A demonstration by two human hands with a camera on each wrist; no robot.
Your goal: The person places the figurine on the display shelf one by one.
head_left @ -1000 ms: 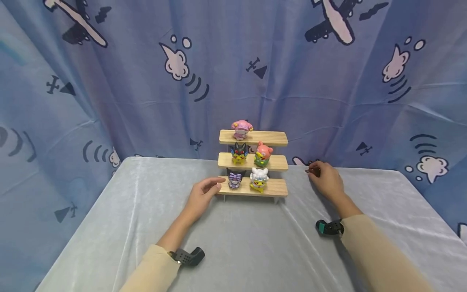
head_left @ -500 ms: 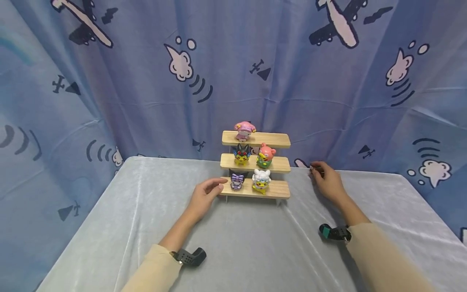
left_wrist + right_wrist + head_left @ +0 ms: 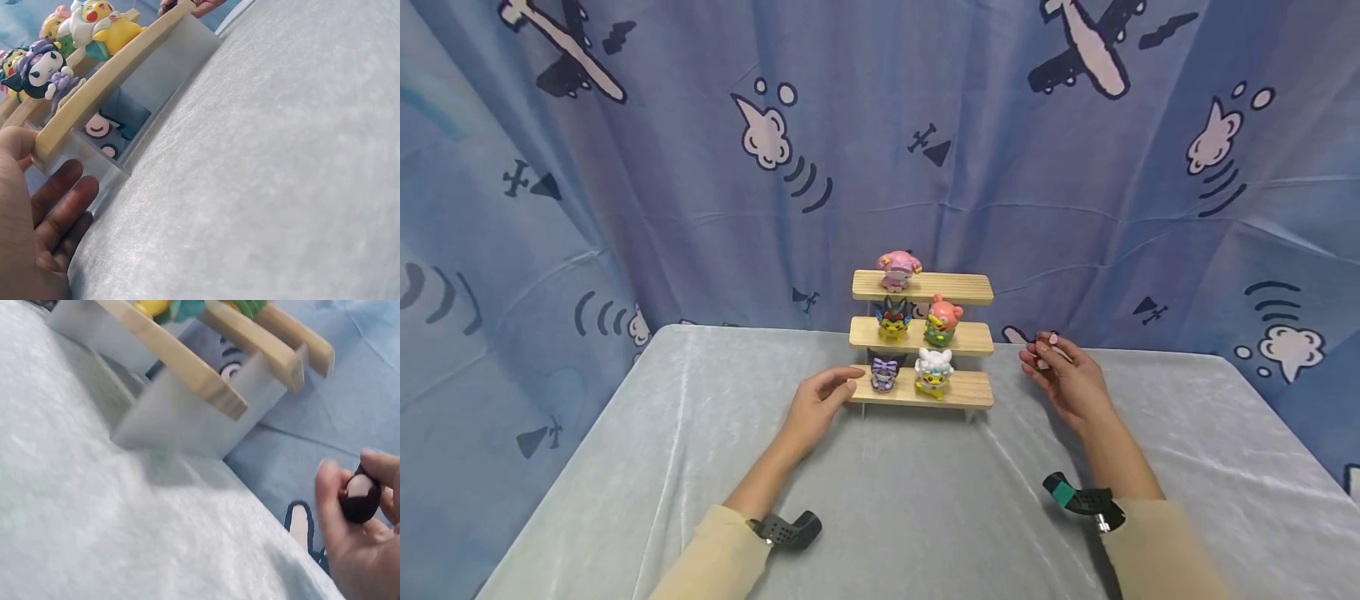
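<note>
My left hand (image 3: 811, 410) grips the left end of the bottom shelf of a three-tier wooden display stand (image 3: 973, 388). In the left wrist view its other fingers (image 3: 65, 206) curl beside the clear leg. To the right of the stand, my right hand (image 3: 1078, 390) pinches a small dark brown figurine (image 3: 360, 501) with a pale patch, partly hidden by the fingers. On the bottom shelf stand a purple-and-black figurine (image 3: 883, 372) and a white-hooded yellow one (image 3: 933, 375). Above them are a black-eared figurine (image 3: 892, 319) and a coral-and-green one (image 3: 942, 322). A pink-hooded figurine (image 3: 898, 271) tops the stand.
A pale grey plush cloth (image 3: 917, 500) covers the table. Directly behind its back edge hangs a blue curtain (image 3: 700, 250) printed with planes and clouds. The stand rests on clear upright panels (image 3: 181, 419).
My right hand has turned palm-inward and come slightly toward me at the stand's right, showing more of the dark figurine. The left hand keeps its place on the shelf end.
</note>
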